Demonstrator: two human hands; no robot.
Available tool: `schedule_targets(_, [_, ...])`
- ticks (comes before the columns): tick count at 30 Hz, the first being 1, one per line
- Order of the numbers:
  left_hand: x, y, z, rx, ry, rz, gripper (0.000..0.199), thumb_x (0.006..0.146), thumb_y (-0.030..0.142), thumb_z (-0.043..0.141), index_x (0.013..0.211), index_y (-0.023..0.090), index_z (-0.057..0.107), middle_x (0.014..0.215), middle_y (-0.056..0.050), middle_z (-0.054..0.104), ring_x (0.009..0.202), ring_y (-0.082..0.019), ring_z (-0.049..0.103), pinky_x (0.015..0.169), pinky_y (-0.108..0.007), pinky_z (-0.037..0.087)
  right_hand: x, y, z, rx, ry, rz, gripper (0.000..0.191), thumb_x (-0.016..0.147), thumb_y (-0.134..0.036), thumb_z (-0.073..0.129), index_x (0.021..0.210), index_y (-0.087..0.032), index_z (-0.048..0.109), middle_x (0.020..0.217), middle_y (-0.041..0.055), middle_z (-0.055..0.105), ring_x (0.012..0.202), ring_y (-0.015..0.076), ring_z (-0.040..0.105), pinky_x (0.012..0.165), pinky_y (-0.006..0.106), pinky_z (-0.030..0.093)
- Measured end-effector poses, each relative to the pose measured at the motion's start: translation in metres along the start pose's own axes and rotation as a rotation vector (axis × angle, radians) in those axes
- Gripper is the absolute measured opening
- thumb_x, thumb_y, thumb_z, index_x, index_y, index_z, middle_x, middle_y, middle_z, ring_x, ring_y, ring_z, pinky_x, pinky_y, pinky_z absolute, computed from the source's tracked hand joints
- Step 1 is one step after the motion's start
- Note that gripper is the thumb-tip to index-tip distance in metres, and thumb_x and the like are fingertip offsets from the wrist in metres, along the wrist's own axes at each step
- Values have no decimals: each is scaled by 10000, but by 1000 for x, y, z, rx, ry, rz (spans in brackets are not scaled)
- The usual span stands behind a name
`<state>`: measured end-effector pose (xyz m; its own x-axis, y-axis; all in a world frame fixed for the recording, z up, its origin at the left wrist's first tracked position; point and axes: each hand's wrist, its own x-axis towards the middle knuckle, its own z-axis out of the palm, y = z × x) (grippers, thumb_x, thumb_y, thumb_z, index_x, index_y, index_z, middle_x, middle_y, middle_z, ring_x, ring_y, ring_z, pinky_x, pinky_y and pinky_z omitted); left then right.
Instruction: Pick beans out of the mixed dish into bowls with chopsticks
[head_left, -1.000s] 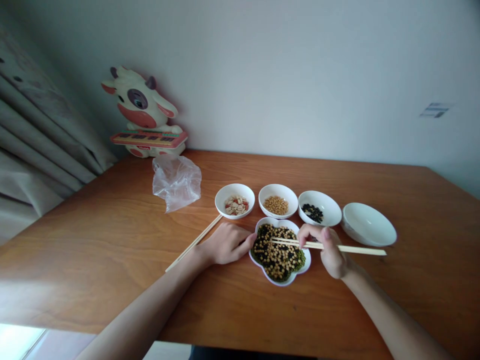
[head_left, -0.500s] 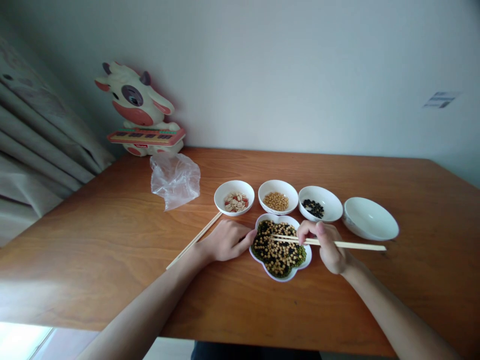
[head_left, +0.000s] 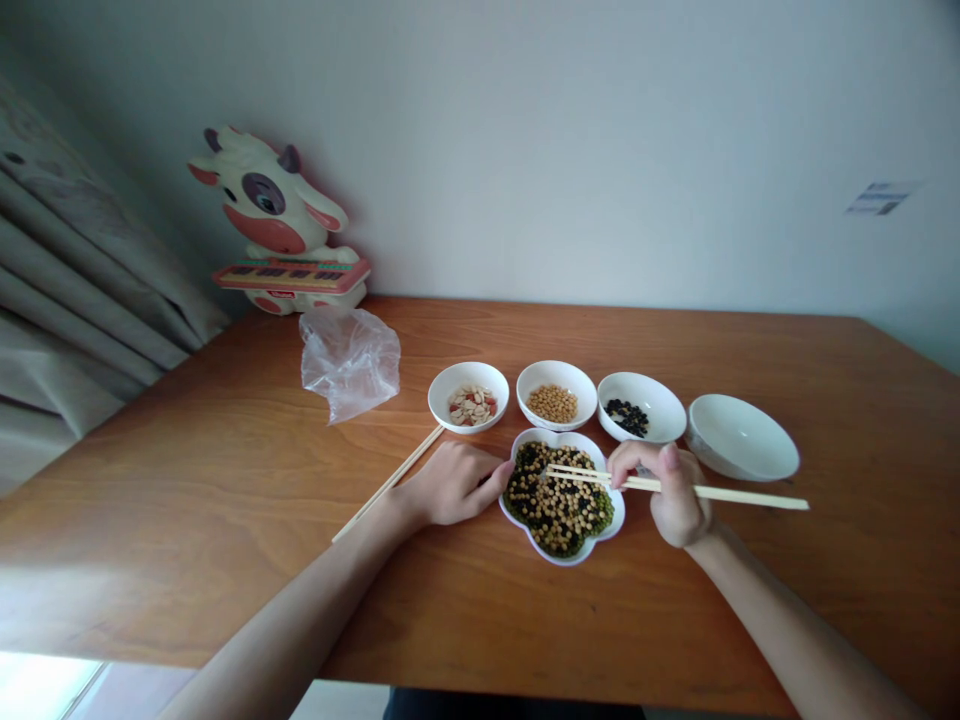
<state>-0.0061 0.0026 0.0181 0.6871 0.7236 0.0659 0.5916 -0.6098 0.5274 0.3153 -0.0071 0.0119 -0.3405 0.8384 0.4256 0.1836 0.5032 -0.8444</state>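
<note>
My right hand [head_left: 673,492] is closed around a pair of wooden chopsticks [head_left: 754,497]. Their tips are over the mixed beans [head_left: 561,512], yellow, black and green, in a white flower-shaped dish [head_left: 618,514]; whether a bean sits between the tips is too small to tell. At the dish's left edge, my left hand [head_left: 455,483] grips the rim, its thumb showing and the other fingers partly hidden. Behind the dish stand a bowl with yellow beans [head_left: 556,372], a bowl with black beans [head_left: 660,402] and a bowl with pale and reddish flat pieces [head_left: 466,373].
An empty white bowl [head_left: 746,440] stands tilted at the row's right end. Another pair of chopsticks [head_left: 390,482] lies left of my left hand. Farther back are a crumpled clear plastic bag [head_left: 351,365] and a cow toy keyboard [head_left: 289,225] against the wall.
My right hand has moved a little to the right with the chopsticks, and their tips have shifted slightly right over the beans. My left hand stays at the dish.
</note>
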Motion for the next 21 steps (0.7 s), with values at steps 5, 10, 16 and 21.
schedule_targets(5, [0,1,-1,-2,-5,9,549,1148,413,284,713,173,516,717,-36,645,592,-126,497,642,-301,338,2,-3,-8,80,313,-74,789,1064,-699,204,695,-250,738,671,100,668,702,296,643,687,452,493])
schedule_targets(10, [-1,-1,0,11,1,22,553,1151,414,277,713,176,518,718,-37,645,608,-135,511,649,-308,334,8,-3,-15,124,559,-287,700,1069,-672,275,729,-286,750,661,80,633,638,283,611,655,456,476])
schedule_targets(16, [-2,-3,2,-8,8,24,548,1151,417,285,730,176,539,725,-36,642,602,-132,495,647,-309,338,17,4,-11,34,548,-89,701,1055,-706,263,809,-248,733,857,120,690,887,334,679,763,475,532])
schedule_targets(21, [-2,-2,1,0,-5,8,528,1150,415,276,736,182,505,741,-36,646,619,-135,494,663,-299,351,17,-1,-15,105,506,-81,722,1040,-725,261,761,-244,722,804,115,658,760,297,627,741,466,511])
